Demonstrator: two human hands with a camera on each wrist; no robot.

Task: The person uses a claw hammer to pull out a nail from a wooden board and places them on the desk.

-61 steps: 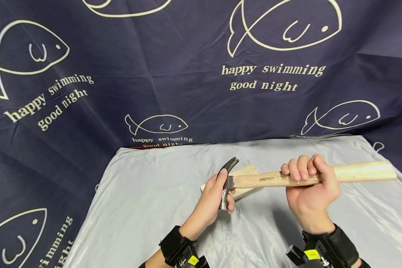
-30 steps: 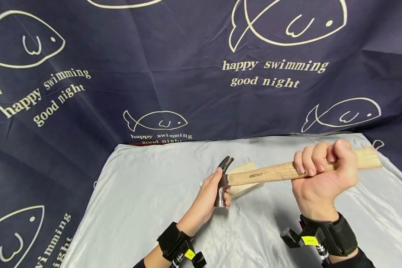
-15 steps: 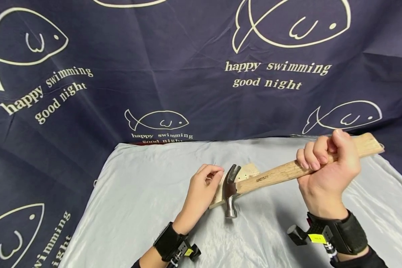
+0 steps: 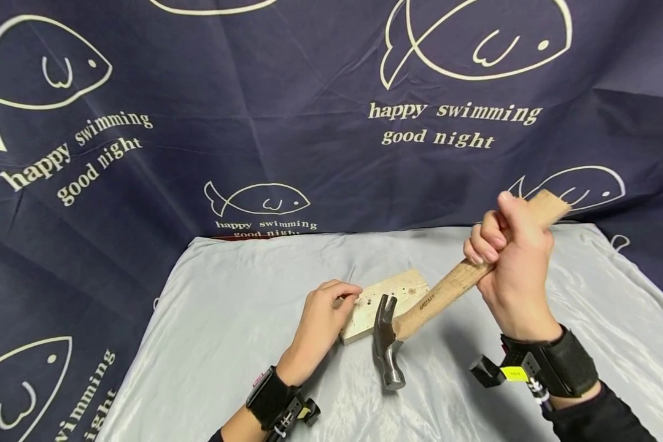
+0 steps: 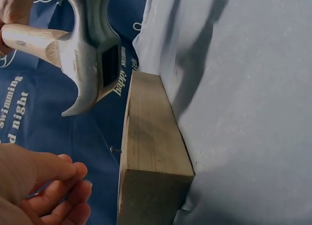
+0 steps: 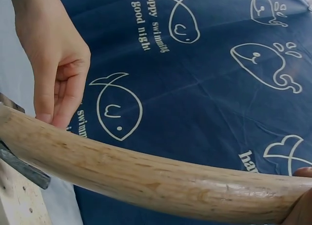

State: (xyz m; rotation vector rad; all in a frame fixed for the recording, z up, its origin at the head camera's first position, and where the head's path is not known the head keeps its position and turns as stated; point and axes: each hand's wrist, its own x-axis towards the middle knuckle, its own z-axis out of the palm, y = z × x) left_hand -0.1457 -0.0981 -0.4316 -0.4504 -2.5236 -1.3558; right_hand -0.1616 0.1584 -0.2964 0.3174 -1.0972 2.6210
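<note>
My right hand (image 4: 511, 264) grips the wooden handle of a claw hammer (image 4: 428, 307), also seen as the hammer (image 5: 85, 52) in the left wrist view. The hammer slants down to the left, its steel head hanging just in front of a pale wooden block (image 4: 364, 313). My left hand (image 4: 323, 316) is by the block's left end, fingers loosely bent and thumb against fingertips. Nothing shows between them in the left wrist view. There a small nail (image 5: 115, 150) sticks out of the wooden block (image 5: 151, 132), apart from my left hand (image 5: 44, 186).
A light grey cloth (image 4: 226, 344) covers the table. Behind it hangs a dark blue curtain (image 4: 331, 135) with white fish outlines and lettering. Small dark holes or marks dot the block's top. Both wrists wear black bands with small cameras.
My left hand has let go of the hammer head and moved left. My right hand has tipped the hammer, its head lower and nearer, its handle end higher. More of the block shows.
</note>
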